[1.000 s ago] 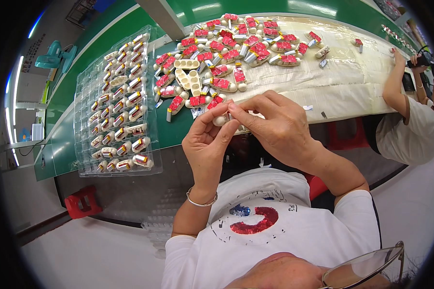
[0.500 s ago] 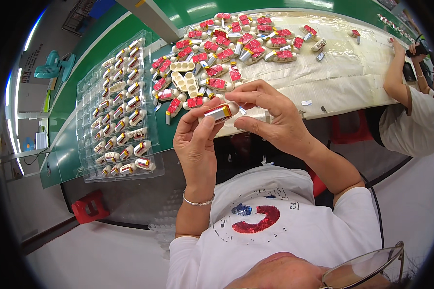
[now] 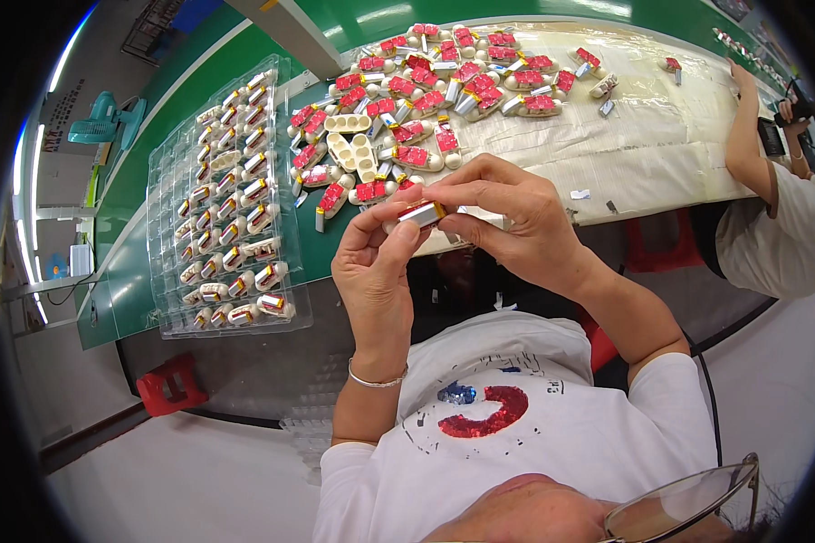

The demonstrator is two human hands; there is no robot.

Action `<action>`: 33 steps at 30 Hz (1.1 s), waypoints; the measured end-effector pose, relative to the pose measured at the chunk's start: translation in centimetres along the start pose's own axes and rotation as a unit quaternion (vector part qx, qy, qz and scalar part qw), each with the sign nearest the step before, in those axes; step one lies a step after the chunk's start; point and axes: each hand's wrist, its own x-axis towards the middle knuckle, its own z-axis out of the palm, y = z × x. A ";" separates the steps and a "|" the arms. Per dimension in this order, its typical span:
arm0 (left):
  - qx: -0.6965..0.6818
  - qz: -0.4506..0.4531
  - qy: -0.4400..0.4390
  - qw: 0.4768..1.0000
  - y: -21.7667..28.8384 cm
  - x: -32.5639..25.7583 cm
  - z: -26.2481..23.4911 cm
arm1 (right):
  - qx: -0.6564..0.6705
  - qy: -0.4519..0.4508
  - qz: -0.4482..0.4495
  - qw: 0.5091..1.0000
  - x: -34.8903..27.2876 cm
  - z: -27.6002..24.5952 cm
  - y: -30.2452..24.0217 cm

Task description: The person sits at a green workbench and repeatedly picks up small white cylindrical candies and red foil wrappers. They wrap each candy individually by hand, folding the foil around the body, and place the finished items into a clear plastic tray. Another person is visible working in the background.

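Across a tabletop (image 3: 625, 167) crowded with red-topped pieces (image 3: 413, 156), the head view shows me, watching from a distance, the person's right grip (image 3: 521, 213) drawn in on a small silver-faced piece (image 3: 420, 214). Half a second ago I saw that thumb and its fingers spread apart beside the piece while the left grip (image 3: 371, 258) carried it alone; now both work on it, the left clamped around its left side, the right pinched about its right end. A second ago I could not make out the silver face; it now turns toward my camera. I read the change as a pass from one-handed carrying to two-handed handling, the piece steadied for closer fingerwork.

Held between the two hands, the piece hangs off the surface at the near edge. Its silver-white face is narrow and slightly tilted, right end higher in my view, with red along the upper side and a touch of yellow at the right tip; fingers hide most of the body behind. Well to the left, a clear tray (image 3: 166, 213) carries rows of pieces with similar yellow-and-silver blocks.
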 end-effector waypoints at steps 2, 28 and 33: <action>0.034 0.016 -0.005 0.999 -0.3 0.1 -0.5 | 0.022 -0.006 -0.005 1.000 0.0 -0.1 0.1; 0.113 0.151 -0.048 0.981 0.1 0.6 -0.8 | 0.479 0.097 0.219 0.844 -0.5 3.8 1.2; 0.022 0.053 -0.011 0.998 0.5 1.5 -1.4 | 0.474 0.078 0.276 0.832 0.5 3.4 1.4</action>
